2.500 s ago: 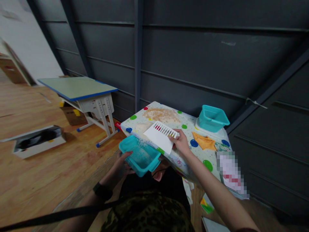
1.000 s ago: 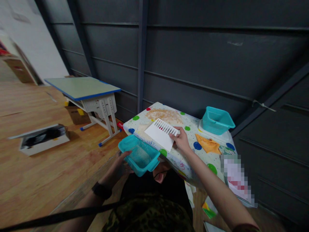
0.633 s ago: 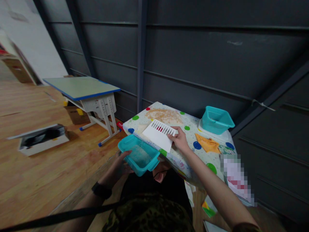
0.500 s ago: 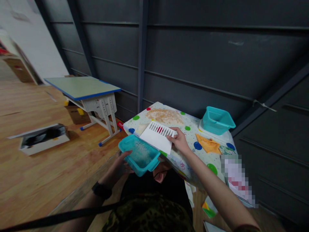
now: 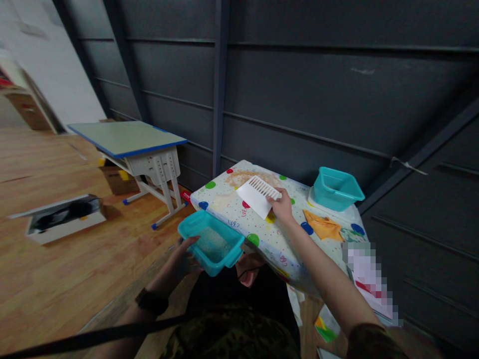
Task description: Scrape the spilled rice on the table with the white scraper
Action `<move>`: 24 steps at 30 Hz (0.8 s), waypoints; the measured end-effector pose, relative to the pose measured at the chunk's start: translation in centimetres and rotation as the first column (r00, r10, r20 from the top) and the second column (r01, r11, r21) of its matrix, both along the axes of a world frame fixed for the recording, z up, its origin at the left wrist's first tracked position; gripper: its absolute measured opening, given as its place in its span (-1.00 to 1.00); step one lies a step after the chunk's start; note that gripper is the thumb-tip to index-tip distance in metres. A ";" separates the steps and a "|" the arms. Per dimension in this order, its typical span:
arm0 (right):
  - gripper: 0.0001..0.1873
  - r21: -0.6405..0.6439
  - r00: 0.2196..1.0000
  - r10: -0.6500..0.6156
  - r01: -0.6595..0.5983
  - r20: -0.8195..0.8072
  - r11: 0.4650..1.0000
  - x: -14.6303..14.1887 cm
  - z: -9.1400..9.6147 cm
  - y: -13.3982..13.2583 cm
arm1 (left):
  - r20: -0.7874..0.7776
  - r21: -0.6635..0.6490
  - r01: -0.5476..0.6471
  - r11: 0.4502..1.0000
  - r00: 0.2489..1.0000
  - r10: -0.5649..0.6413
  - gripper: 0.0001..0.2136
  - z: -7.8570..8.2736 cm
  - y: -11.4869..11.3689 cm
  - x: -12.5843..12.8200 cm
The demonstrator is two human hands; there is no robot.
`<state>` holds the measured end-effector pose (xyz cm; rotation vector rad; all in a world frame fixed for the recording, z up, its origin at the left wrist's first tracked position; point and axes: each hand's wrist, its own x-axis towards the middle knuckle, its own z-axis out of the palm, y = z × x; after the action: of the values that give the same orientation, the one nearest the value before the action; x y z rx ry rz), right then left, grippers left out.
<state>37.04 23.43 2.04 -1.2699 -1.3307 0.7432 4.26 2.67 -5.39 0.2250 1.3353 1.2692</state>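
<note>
My left hand [image 5: 182, 257] grips the near left side of a turquoise plastic basin [image 5: 219, 268], held at the table's front edge. Small pale grains [image 5: 213, 243] cover part of its bottom. In my right hand [image 5: 282, 205] is a flat white slotted scraper [image 5: 254, 199], pinched at its right end, with a row of slots along the far side. It is over the patterned tablecloth [image 5: 224, 209], close to a spread patch of tan grains [image 5: 241, 176] at the back. Whether the scraper touches the cloth I cannot tell.
A second turquoise basin [image 5: 337, 192] stands at the back right on a white lid-like piece. An orange cloth [image 5: 322, 225] lies in front of it, near a partly pixelated packet [image 5: 368, 279]. A green-topped desk [image 5: 127, 137] and an open white box [image 5: 69, 224] are left; a dark wall [image 5: 318, 89] rises behind.
The white scraper has moved away from the basin, rightward and back over the table. The basin has shifted slightly left and toward me, and the grains in it lie more settled.
</note>
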 end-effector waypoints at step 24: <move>-0.34 -0.162 0.942 0.299 -0.323 -0.154 0.932 -1.8 0.1 -5.5 | -0.047 0.066 0.011 0.998 0.999 -0.008 -0.13 -1.4 -0.2 1.0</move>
<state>35.20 17.97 2.09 -1.1442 -1.3994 1.1762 5.24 2.50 -6.75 0.3089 1.3313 1.3082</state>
